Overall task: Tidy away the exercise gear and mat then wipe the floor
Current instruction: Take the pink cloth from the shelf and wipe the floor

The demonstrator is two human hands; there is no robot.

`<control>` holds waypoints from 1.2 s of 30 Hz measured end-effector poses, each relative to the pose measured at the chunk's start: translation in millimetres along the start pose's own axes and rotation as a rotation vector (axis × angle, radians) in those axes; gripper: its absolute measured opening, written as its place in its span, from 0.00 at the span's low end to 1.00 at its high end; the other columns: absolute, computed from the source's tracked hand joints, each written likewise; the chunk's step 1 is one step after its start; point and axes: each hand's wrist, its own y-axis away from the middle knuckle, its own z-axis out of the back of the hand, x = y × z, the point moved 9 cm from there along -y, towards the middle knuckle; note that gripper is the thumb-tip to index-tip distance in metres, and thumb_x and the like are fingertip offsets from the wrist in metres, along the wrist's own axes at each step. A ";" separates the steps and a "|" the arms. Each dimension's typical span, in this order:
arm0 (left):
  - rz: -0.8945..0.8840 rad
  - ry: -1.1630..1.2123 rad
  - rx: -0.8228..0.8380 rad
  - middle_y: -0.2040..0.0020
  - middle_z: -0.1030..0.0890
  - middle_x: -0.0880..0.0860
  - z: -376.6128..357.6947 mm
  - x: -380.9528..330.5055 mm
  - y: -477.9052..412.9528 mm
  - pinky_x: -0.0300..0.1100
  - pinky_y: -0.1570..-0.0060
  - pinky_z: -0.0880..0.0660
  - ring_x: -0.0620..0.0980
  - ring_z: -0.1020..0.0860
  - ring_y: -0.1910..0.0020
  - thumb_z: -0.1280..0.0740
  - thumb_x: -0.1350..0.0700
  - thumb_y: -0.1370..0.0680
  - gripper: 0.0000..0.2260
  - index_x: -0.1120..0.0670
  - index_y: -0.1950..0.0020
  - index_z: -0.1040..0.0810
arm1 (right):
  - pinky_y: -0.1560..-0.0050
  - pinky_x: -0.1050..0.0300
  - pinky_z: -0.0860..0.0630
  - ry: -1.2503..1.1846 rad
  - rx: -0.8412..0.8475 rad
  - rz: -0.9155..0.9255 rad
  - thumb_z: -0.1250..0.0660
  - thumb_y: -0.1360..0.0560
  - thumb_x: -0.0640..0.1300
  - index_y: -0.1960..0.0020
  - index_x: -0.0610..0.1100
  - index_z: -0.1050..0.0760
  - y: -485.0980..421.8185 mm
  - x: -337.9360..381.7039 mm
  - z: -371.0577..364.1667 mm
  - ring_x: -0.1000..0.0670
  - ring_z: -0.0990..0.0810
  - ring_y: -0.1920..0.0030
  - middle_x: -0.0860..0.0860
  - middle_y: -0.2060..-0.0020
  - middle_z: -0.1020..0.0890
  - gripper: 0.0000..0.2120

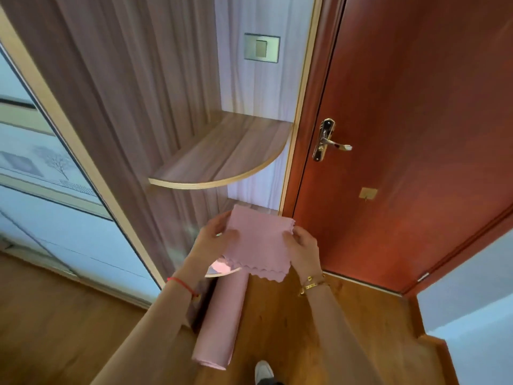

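1. Most of the tidying looked done to me, and wiping had not yet begun: the floor (319, 329) showed no loose gear.
2. Of the shelves, I saw nothing on the upper shelf (222, 159). The lower shelf (226, 271) was mostly hidden behind the cloth, so I could not tell its contents.
3. The mat (219, 315) was rolled up on the floor, just beside the shelves.
4. The cloth (261, 245), pink and folded, was held before the lower shelf.
5. My left hand (213, 237) and right hand (305, 245) each pinched one side of it.
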 end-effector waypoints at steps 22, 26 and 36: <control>-0.110 -0.270 -0.389 0.42 0.16 0.53 90.7 -119.8 -197.0 0.35 0.44 0.28 0.52 0.19 0.41 0.35 0.69 0.31 0.27 0.53 0.34 0.20 | 0.69 0.52 0.19 -0.160 0.407 -0.110 0.42 0.24 0.31 0.58 0.40 0.25 -234.9 136.2 -120.3 0.42 0.22 0.60 0.40 0.61 0.23 0.10; -0.070 -0.297 -0.344 0.40 0.17 0.53 94.3 -114.6 -224.2 0.33 0.43 0.30 0.49 0.20 0.42 0.36 0.70 0.29 0.26 0.53 0.34 0.20 | 0.72 0.52 0.20 -0.140 0.413 -0.147 0.45 0.22 0.31 0.61 0.43 0.26 -249.2 142.9 -140.4 0.47 0.25 0.65 0.44 0.66 0.24 0.15; -0.063 -0.260 -0.213 0.39 0.17 0.53 97.6 -96.1 -256.0 0.37 0.43 0.26 0.48 0.20 0.42 0.37 0.72 0.29 0.28 0.53 0.32 0.21 | 0.71 0.55 0.19 -0.070 0.339 -0.106 0.43 0.22 0.32 0.50 0.39 0.23 -249.9 142.0 -140.1 0.47 0.19 0.63 0.39 0.58 0.19 0.11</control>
